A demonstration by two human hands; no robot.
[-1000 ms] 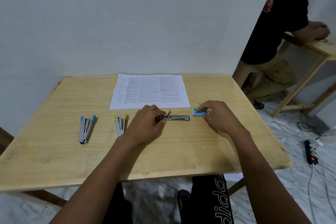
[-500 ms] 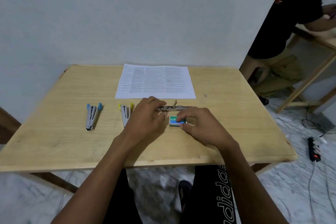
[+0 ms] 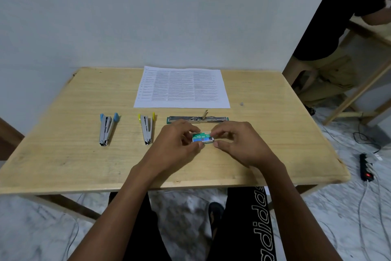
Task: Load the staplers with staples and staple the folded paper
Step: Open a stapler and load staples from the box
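A small green staple box is pinched between both hands just above the wooden table. My left hand grips its left end and my right hand its right end. Behind them a third stapler with green ends lies unfolded flat, its magazine exposed. A blue-tipped stapler and a yellow-tipped stapler lie open to the left. A printed sheet of paper lies flat at the table's far edge.
A grey wall rises right behind the table. A person in a black shirt sits at another wooden table at the right. A power strip and cables lie on the marble floor to the right.
My right hand brought the staple box from the right to the table's middle. My left hand let go of the green stapler and joined on the box.
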